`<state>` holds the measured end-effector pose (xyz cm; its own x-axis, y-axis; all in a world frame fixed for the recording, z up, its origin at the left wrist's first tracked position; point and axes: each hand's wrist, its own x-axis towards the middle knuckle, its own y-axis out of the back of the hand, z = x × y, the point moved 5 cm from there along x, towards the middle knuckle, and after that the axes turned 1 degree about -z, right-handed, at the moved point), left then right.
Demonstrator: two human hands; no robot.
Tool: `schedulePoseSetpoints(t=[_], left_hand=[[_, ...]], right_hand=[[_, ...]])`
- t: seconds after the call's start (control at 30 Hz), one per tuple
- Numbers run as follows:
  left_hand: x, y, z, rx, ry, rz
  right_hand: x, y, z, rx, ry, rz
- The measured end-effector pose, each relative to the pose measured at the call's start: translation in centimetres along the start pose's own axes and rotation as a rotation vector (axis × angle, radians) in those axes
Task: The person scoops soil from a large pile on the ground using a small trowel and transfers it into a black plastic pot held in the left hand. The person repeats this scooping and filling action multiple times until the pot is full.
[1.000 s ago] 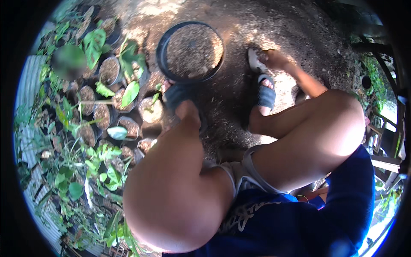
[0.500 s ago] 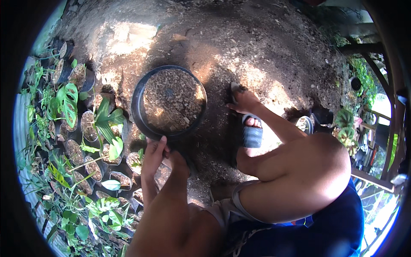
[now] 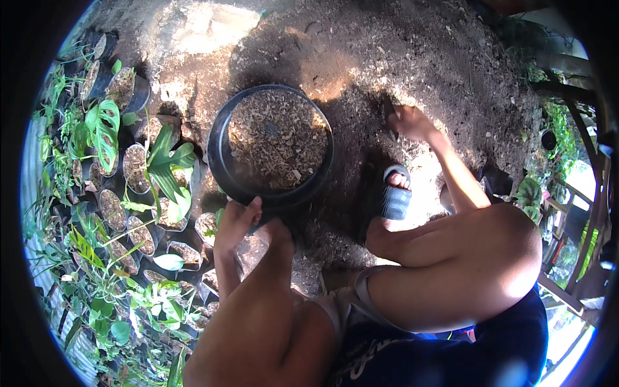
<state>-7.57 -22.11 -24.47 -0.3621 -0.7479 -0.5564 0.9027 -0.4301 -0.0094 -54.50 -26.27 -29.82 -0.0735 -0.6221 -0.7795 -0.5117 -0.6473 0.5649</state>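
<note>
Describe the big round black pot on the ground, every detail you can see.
The big black pot is round and wide-mouthed, with smooth, slightly shiny walls that look like plastic. It stands mouth up on the soil, right of the small potted plants. A brown, chippy mix covers its inside, with a darker bluish patch near the middle. The left hand touches its near rim.
</note>
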Motion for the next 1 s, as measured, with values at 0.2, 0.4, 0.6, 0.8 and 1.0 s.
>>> schedulePoseSetpoints(t=[0.2, 0.4, 0.6, 0.8, 1.0], left_hand=[[0.1, 0.0, -0.6, -0.188, -0.074, -0.077], [0.4, 0.1, -1.0, -0.127, -0.045, -0.058], [-0.1, 0.2, -1.6, -0.121, 0.016, 0.120], [-0.1, 0.4, -1.4, -0.084, 0.025, 0.083], [0.0, 0.0, -1.6, -0.216, -0.011, 0.099]], right_hand=[[0.2, 1.8, -0.8, 0.526, 0.239, 0.099], [1.0, 1.2, -1.1, 0.440, 0.249, 0.186], [-0.6, 0.1, -3.4, -0.107, 0.447, 0.450], [-0.4, -1.9, -6.5, -0.220, 0.580, 0.532], [0.8, -7.1, -6.8, -0.396, 0.466, 0.483]])
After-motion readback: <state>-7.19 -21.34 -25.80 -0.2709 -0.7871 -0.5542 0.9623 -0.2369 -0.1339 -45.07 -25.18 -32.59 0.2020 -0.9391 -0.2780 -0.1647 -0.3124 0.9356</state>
